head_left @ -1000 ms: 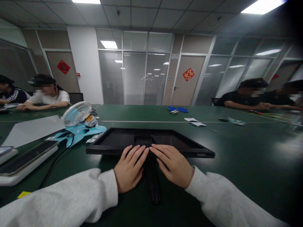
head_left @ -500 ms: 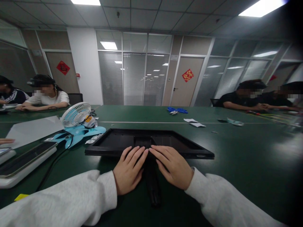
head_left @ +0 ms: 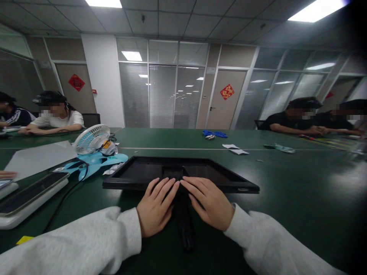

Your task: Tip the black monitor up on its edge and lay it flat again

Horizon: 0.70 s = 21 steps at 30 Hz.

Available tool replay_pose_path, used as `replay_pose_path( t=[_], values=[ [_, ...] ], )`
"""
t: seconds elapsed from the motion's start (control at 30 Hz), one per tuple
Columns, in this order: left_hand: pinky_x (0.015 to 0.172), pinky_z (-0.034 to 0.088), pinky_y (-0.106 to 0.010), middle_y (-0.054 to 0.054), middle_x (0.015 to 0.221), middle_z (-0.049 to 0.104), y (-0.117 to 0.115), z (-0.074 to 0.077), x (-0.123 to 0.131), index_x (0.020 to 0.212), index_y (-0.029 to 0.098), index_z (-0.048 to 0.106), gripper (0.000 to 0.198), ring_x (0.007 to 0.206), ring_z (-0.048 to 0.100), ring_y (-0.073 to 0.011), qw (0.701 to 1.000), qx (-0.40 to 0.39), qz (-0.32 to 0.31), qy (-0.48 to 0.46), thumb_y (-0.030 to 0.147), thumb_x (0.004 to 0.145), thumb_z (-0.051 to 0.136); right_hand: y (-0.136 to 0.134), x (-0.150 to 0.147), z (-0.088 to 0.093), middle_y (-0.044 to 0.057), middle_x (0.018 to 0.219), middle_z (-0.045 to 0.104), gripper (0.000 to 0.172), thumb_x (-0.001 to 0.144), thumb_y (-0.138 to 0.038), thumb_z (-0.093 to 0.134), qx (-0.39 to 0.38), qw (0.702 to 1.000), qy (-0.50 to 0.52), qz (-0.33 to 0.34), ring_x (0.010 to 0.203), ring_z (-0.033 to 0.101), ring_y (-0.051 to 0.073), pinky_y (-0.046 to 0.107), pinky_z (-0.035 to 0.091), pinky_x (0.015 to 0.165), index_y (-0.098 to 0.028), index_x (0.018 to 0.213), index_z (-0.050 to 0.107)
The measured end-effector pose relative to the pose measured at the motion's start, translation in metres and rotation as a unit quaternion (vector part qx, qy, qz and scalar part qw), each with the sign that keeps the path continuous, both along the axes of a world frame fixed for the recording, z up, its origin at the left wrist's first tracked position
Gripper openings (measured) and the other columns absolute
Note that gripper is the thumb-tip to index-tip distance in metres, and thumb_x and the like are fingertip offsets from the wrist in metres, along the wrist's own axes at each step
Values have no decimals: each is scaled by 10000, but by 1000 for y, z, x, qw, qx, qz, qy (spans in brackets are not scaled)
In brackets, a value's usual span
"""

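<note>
A black, shallow frame-like piece [head_left: 200,164] with a raised rim lies in front of me, with a thick black post [head_left: 185,229] extending from its near middle toward me. My left hand [head_left: 156,206] rests at the near rim, left of the post, its fingers stretched over the spot where the post meets the piece. From the right, my right hand [head_left: 210,200] lies the same way, fingers extended and tips almost touching those of the left. Both thumbs sit lower, beside the post. Hidden under the fingertips is the joint itself.
To the left are light-blue fan blades [head_left: 96,162], a white fan grille [head_left: 93,138], a phone [head_left: 31,193] on a white block and a black cable [head_left: 64,196]. Blue gloves [head_left: 215,133] and white papers [head_left: 235,149] lie farther off. People sit at both sides.
</note>
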<state>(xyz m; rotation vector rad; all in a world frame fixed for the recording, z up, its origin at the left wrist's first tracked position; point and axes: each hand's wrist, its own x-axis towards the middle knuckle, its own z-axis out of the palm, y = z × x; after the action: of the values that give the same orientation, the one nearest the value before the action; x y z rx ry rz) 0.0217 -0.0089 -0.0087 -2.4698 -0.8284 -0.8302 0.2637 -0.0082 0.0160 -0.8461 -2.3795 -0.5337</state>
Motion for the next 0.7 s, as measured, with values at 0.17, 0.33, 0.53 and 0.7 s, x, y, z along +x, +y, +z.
replay_pose_path(
  t=[0.17,0.33,0.53,0.7],
  values=[
    [1168,173,-472,-113,1529,391,-1,0,0,1545,115,272,641,1385,355,-286,1000,4,3,2,212,937,450,0,0,-1,125,1368,548,541,890,-112,461,1,1000,3,-2,1232,518,244,473,476,1017,-175,1427,457],
    [1163,199,-478,-113,1525,398,0,0,0,1548,123,269,657,1377,368,-292,1000,6,7,3,215,925,457,1,0,-1,129,1361,556,545,890,-114,459,2,1000,5,1,1225,527,240,469,484,1010,-179,1432,453],
    [1172,173,-469,-112,1527,395,0,1,0,1537,111,292,639,1391,351,-282,1000,2,7,8,209,929,463,0,0,0,129,1365,551,528,892,-116,468,4,1000,0,-1,1224,523,240,467,480,1014,-167,1417,464],
    [1170,184,-468,-116,1526,397,-1,2,-1,1547,112,268,661,1389,355,-284,1000,7,7,14,214,928,473,0,0,0,128,1357,560,541,889,-118,461,3,1000,2,-1,1220,532,243,474,488,1004,-184,1426,462]
  ],
)
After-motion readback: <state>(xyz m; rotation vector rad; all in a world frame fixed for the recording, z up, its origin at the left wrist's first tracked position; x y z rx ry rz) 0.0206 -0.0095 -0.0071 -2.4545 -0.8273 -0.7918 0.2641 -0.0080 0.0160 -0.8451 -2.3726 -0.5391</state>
